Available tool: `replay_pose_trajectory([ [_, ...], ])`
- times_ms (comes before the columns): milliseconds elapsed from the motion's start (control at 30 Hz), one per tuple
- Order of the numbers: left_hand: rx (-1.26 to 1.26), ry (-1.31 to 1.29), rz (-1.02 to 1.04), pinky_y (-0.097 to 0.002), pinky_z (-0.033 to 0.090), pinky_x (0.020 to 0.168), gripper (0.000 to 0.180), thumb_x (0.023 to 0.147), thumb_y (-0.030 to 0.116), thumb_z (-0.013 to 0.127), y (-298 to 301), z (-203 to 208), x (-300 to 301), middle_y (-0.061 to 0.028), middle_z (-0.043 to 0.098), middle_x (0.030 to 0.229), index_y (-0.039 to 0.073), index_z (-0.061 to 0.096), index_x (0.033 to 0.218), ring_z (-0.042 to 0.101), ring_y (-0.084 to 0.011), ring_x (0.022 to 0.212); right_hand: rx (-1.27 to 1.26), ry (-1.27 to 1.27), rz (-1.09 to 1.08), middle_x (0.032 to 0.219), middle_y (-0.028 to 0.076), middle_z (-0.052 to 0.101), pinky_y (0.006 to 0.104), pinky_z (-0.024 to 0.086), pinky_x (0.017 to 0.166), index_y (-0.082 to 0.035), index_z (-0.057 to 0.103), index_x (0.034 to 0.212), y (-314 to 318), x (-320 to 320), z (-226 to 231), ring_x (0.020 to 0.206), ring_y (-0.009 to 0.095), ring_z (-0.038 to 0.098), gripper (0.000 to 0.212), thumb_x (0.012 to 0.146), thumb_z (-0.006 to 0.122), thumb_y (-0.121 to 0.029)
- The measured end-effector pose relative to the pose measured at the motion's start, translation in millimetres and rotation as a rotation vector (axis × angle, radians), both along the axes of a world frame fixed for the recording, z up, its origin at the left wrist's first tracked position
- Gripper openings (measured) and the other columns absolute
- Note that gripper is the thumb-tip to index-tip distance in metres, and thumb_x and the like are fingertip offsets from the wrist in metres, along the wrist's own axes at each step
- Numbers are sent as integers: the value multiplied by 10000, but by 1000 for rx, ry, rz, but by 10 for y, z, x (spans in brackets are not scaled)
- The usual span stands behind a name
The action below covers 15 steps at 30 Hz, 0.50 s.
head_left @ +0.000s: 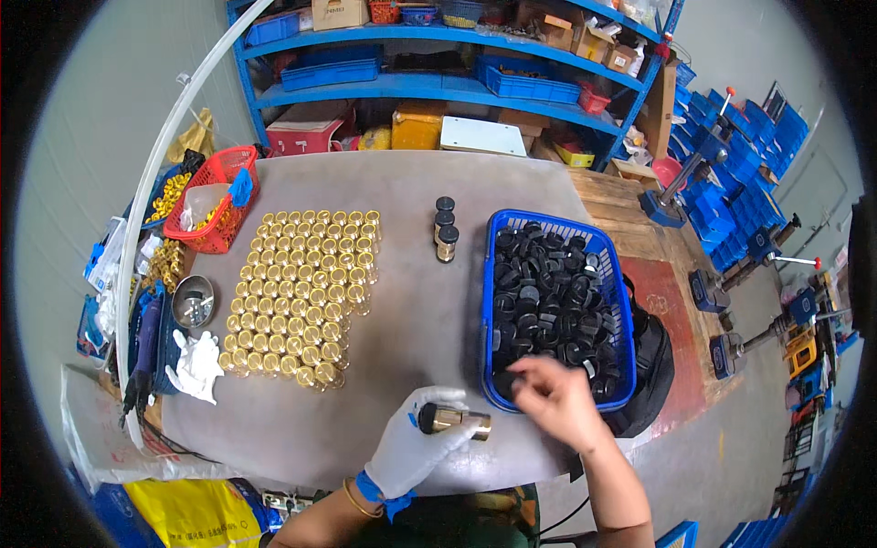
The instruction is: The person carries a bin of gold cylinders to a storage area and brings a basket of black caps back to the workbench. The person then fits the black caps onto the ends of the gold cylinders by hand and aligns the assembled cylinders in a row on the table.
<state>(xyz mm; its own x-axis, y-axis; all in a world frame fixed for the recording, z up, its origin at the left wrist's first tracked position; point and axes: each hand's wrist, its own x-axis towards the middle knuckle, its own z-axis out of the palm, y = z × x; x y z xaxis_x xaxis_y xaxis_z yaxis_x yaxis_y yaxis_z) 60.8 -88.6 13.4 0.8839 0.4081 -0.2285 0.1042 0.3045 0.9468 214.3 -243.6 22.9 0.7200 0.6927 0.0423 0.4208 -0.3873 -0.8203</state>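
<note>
My left hand, in a white glove with blue tape at the wrist, is closed around a brass cylinder lying on its side. A black cap sits on the cylinder's left end. Bare and slightly blurred, my right hand is over the near edge of a blue plastic basket full of loose black caps. Its thumb and forefinger pinch what looks like a black cap. Farther up the table, three black-capped cylinders stand in a short line.
Rows of brass cylinders stand upright at the left. Beside them are a metal bowl, a white glove and a red basket. A black bag lies right of the blue basket. Blue shelves stand behind the table.
</note>
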Motion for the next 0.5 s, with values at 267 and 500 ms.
replay_pose_trajectory([
  [267,-110,-105,-12,-273,515,826,286,799,32,741,-22,-86,-74,-68,630,1008,18,562,1022,617,-128,934,324,727,280,1079,64,640,267,482,911,12,473,1351,-110,-354,45,992,95,584,571,823,690,37],
  [500,-68,-91,-44,-274,499,860,307,785,54,757,-15,-131,-167,-65,627,1024,28,567,1025,604,-120,958,294,537,359,1075,63,653,284,481,930,13,479,1339,-151,-316,20,980,113,612,611,782,730,42],
])
